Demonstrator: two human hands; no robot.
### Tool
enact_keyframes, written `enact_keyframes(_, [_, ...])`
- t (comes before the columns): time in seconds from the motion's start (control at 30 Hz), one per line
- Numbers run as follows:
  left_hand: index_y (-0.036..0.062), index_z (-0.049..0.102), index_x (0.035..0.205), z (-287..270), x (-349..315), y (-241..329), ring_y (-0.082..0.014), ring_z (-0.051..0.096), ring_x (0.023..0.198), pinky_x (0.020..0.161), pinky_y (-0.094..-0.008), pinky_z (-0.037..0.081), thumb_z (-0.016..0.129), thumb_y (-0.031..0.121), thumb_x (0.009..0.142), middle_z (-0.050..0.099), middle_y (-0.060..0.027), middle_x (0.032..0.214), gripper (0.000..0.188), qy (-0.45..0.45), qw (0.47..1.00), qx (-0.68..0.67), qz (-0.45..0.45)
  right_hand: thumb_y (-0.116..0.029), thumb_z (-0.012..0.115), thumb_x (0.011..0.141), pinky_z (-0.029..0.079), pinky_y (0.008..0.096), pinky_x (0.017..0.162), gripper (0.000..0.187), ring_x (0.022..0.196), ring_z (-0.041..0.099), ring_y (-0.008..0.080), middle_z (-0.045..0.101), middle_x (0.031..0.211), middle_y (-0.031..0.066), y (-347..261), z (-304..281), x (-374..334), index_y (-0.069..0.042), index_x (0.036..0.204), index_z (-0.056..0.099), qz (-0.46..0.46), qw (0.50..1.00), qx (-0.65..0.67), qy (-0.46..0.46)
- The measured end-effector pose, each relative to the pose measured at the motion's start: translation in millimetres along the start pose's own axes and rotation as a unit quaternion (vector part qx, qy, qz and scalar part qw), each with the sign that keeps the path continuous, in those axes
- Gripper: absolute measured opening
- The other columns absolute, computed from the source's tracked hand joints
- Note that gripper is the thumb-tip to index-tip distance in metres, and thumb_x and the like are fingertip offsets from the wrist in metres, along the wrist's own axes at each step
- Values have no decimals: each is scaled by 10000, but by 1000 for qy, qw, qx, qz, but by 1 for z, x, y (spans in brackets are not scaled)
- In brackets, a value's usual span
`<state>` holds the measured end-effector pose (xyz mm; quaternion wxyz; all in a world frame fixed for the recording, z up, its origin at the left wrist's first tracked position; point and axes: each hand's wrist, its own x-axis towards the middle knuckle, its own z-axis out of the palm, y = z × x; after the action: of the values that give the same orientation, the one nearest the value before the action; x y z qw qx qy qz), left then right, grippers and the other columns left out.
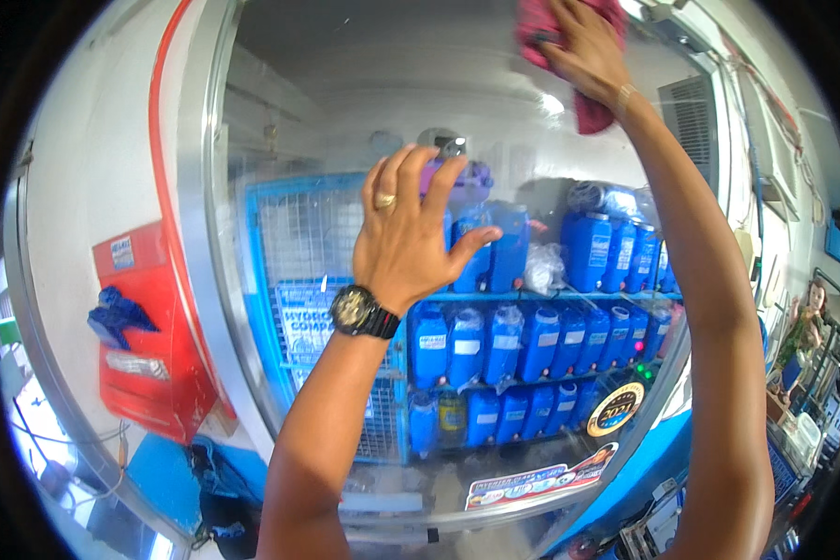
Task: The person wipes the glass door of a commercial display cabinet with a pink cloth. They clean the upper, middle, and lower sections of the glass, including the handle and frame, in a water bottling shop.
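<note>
A large glass pane point(345, 84) in a metal frame stands before me. High up near its right side, my right hand point(588, 56) holds a dark pink cloth point(595, 114) against the glass, its fingers over the fabric. My left hand point(409, 224) is raised at the middle of the pane with its fingers spread and nothing in it. Whether its palm touches the glass, I cannot tell. A ring and a black watch point(364, 311) are on that hand and wrist. Stickers, one round point(615, 410) and one long point(541, 483), sit low on the pane.
Behind the glass, blue jugs point(504, 341) fill several shelf rows beside a blue mesh door point(299, 233). A red box point(149, 336) with a blue cloth point(119, 315) hangs on the left wall under a red pipe point(156, 121). A figurine point(805, 322) and clutter stand at far right.
</note>
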<state>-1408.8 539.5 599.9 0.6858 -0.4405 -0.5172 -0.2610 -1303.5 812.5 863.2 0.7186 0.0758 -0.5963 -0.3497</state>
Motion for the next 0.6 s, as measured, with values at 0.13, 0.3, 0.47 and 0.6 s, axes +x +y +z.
enact_keyframes(0.13, [103,518,1394,2,-6,-7,-388,436,1297,1098,-523,338,704,576,911,476,-180,1346,702,72,994,-80,-14,-641,581,884,267,539,1196,904,1437,403,404,464,1539,212,-154,3,83,-23,1530,440,-18,994,97,-38])
enact_keyframes(0.3, [88,563,1323,-15,-3,-36,-365,460,1202,1021,-509,345,727,464,908,473,-197,1283,584,253,959,-125,-24,-643,613,853,292,534,1181,878,1396,454,396,534,1477,195,-266,4,128,-57,1500,512,-61,988,143,-24])
enact_keyframes(0.47, [89,557,1381,-76,35,-105,-321,540,1265,1086,-523,379,637,462,979,559,-195,1396,554,207,975,-74,-25,-579,677,817,322,527,1164,791,1373,475,379,564,1451,163,-298,-7,103,-91,1432,581,-140,973,182,-36])
enact_keyframes(0.6, [119,622,1294,-104,8,-130,-338,534,1233,1031,-523,369,683,424,946,535,-156,1360,467,-119,977,-136,-110,-411,668,831,322,491,1186,578,1359,495,362,572,1437,165,-339,-22,11,-68,1296,665,-176,931,292,-129])
